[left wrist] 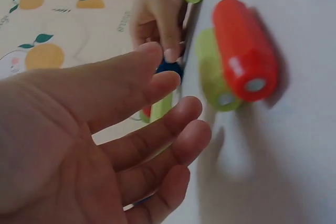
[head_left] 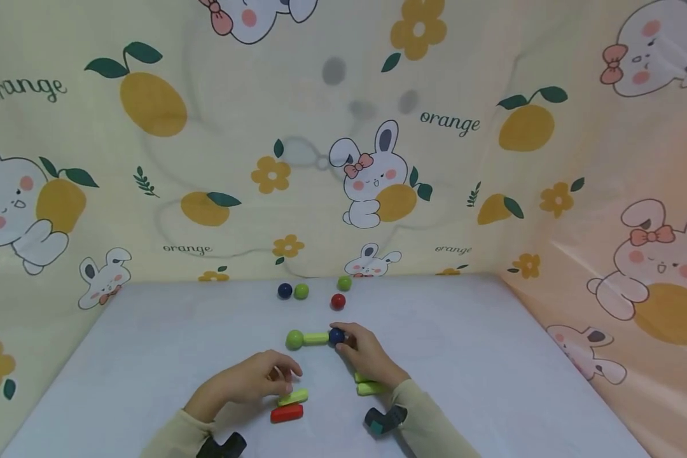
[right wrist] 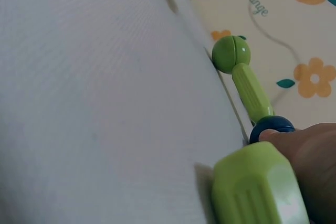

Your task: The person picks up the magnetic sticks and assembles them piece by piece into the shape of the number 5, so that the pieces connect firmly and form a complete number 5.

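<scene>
backdrop: a printed curtain [head_left: 235,127] of rabbits and oranges rises behind a white tabletop [head_left: 464,356] in the head view.
centre of the frame: a green ball [head_left: 294,339], a light green stick [head_left: 316,339] and a dark blue ball [head_left: 336,336] line up end to end, long axis running left to right.
right hand: the right hand [head_left: 369,356] reaches in from the lower right and pinches the dark blue ball, at the row's right end; it is the nearer hand.
left hand: the left hand [head_left: 257,378], fingers loosely bent and holding nothing, hangs below and left of the row, just beside a loose green stick [head_left: 294,397] and a red stick [head_left: 287,413].
upper centre: four spare balls [head_left: 338,301] sit near the curtain; two more green sticks [head_left: 371,388] lie below the right hand.
left wrist view: the left palm fills the lower left, fingers relaxed; the red and loose green sticks lie at upper right, apart from the fingertips.
right wrist view: the row slants from upper right down to the dark blue ball, gripped at lower right; a green stick looms at the bottom.
</scene>
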{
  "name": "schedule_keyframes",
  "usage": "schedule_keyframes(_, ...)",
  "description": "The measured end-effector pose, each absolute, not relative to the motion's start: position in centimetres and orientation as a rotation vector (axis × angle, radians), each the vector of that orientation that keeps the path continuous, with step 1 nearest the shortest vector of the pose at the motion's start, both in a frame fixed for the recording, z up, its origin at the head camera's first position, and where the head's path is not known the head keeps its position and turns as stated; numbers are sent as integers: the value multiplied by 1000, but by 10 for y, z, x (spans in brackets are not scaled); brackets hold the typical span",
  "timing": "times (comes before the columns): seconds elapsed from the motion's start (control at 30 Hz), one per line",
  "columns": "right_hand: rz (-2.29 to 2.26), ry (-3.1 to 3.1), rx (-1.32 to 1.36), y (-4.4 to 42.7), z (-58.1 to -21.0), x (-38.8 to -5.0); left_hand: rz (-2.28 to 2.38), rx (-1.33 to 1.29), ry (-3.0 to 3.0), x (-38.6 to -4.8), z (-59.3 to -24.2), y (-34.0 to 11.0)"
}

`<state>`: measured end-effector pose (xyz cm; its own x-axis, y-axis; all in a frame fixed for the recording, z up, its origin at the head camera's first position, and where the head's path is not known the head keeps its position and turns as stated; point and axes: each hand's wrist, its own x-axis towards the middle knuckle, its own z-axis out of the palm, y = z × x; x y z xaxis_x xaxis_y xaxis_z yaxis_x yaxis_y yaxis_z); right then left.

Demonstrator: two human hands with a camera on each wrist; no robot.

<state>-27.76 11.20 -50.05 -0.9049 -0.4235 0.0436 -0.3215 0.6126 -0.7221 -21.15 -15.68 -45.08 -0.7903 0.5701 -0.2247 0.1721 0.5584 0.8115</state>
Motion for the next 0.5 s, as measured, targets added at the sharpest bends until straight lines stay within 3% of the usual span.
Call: schedule_keyframes(0.5, -1176, 2706, -641, 113, -502, -278, 1040, 538, 2393, -208, -460, -145)
